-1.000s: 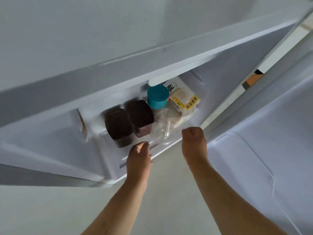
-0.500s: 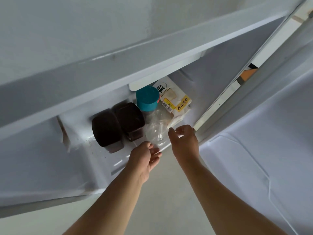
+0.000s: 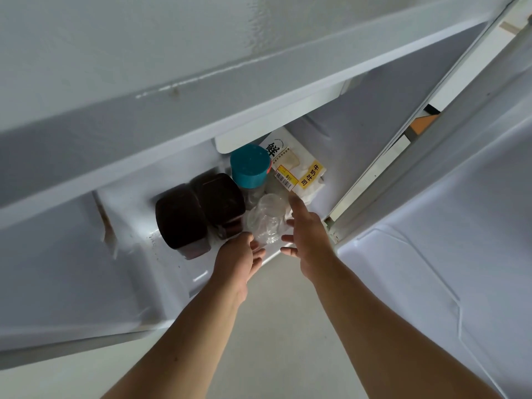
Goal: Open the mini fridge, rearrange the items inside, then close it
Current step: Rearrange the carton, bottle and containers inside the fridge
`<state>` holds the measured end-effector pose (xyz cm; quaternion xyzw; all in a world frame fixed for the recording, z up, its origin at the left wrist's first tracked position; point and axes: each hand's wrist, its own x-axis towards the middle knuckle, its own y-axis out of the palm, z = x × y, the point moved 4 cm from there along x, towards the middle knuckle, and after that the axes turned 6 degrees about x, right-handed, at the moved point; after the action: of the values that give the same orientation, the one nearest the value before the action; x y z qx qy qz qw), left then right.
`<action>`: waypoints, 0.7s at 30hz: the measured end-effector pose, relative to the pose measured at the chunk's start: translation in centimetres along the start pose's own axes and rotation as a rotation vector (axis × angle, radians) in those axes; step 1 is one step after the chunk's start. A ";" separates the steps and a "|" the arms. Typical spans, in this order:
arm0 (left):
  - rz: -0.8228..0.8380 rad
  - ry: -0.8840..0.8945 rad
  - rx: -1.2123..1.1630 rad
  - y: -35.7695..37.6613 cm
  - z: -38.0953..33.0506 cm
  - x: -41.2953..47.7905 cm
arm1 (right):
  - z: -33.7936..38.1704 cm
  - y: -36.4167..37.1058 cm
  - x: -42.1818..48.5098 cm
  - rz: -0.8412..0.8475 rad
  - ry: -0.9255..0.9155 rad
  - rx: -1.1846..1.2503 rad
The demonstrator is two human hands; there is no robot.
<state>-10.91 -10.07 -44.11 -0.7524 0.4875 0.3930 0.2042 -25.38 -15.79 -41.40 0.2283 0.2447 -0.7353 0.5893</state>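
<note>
The mini fridge (image 3: 138, 272) stands open below me, its door (image 3: 449, 226) swung out to the right. Inside sit two dark brown lidded containers (image 3: 180, 218) (image 3: 221, 201), a jar with a teal lid (image 3: 250, 167), a clear plastic cup (image 3: 266, 218) and a white bread packet with a yellow label (image 3: 299, 171). My left hand (image 3: 240, 260) is open just below-left of the clear cup. My right hand (image 3: 306, 237) is open with fingers spread at the cup's right side, its forefinger up by the bread packet. Neither hand grips anything.
The white top of the fridge (image 3: 201, 53) fills the upper view and overhangs the compartment. A pale floor (image 3: 267, 341) lies under my forearms. An orange object (image 3: 423, 125) shows through the hinge gap at the right.
Both hands opened from closed fists and moved forward into the fridge, coming to either side of the clear cup. My view has moved closer to the shelf.
</note>
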 end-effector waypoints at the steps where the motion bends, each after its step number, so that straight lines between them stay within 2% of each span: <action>1: 0.007 0.001 -0.018 0.0 -0.1 -0.1 | 0.0 0.2 0.1 0.026 0.021 -0.014; 6: 0.023 0.069 -0.037 0.3 -1.1 -1.0 | -0.3 0.6 0.9 0.066 0.020 -0.191; 21: 0.099 0.163 0.123 -0.1 -1.2 -1.9 | -1.4 -0.4 -0.1 0.230 -0.004 -0.059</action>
<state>-10.75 -9.78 -41.92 -0.7430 0.5622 0.3095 0.1901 -25.66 -14.71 -42.40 0.2362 0.2372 -0.6559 0.6766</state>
